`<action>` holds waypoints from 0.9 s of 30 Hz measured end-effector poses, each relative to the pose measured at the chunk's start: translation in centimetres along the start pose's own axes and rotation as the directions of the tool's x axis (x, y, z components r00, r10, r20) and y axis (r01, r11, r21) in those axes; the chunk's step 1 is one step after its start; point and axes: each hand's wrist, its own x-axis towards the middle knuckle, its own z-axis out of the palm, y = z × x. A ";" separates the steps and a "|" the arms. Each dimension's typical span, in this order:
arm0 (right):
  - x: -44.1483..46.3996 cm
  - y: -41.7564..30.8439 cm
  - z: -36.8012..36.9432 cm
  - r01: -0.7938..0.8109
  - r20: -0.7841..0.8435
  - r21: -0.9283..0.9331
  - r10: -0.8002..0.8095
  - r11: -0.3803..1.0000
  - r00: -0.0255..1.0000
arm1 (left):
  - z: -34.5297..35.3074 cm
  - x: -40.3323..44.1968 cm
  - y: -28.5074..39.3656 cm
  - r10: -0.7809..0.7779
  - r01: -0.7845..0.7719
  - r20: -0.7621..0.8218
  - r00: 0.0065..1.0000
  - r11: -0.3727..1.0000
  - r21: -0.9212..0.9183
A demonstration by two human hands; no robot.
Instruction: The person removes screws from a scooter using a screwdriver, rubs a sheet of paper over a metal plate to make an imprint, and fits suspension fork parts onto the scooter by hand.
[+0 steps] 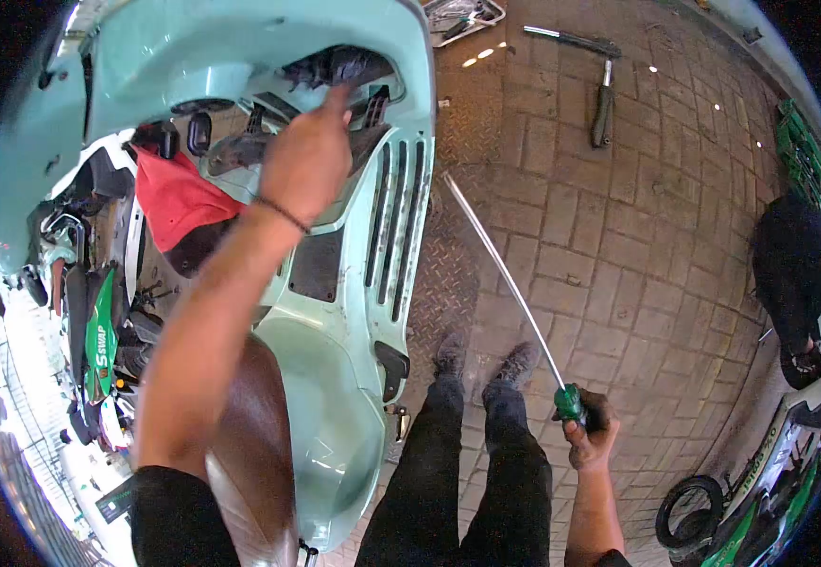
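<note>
My left hand [308, 161] reaches over the floorboard of a mint-green scooter [325, 378], its fingers at the dark opening [335, 68] in the front panel. Those fingers are blurred, and whatever they may hold cannot be made out. In my right hand [590, 433] is the green handle of a long screwdriver [509, 279]. Its thin metal shaft points up and to the left over the floor, apart from the scooter. A red cloth [176, 198] lies beyond my left forearm.
Two dark-handled tools [602, 109] lie on the brick floor [561, 246]. A tray [462, 21] is at the top. On the right are a green crate [798, 142], a person in dark clothing [793, 255], a tire [690, 511] and another vehicle. The scooter's brown seat [259, 425] is near my left arm.
</note>
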 end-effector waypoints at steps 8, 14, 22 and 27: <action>4.6 5.2 7.0 0.085 -0.019 -0.169 -0.089 0.982 0.996 | 5.0 7.7 -4.8 0.238 -0.251 0.089 0.967 0.846 0.469; 6.9 5.3 12.1 0.141 -0.047 -0.188 -0.152 0.972 0.987 | 6.7 10.9 -4.9 0.280 -0.260 0.051 0.959 0.788 0.557; 9.7 2.4 17.5 0.155 -0.129 -0.086 -0.166 0.984 0.978 | 5.1 11.5 -6.3 0.259 -0.297 0.146 0.955 0.840 0.453; 10.8 0.7 19.6 0.133 -0.102 0.008 -0.132 0.991 0.986 | 3.9 10.6 -6.0 0.218 -0.287 0.214 0.952 0.879 0.382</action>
